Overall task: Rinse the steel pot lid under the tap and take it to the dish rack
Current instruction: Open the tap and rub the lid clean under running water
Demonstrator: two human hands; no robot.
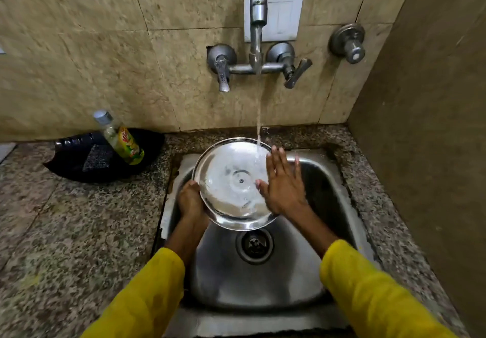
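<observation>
The round steel pot lid (231,182) is held tilted over the steel sink (323,179), its inner face toward me. Water runs from the wall tap (257,21) in a thin stream onto the lid's upper right part. My left hand (190,200) grips the lid's lower left rim from behind. My right hand (282,182) lies flat with fingers spread against the lid's right side, in the water. The dish rack is out of view.
A black tray (79,164) on the granite counter (65,232) left of the sink holds a dish soap bottle (121,139) and a scrubber. The drain (254,244) lies below the lid. A tiled wall rises behind, and a side wall stands at the right.
</observation>
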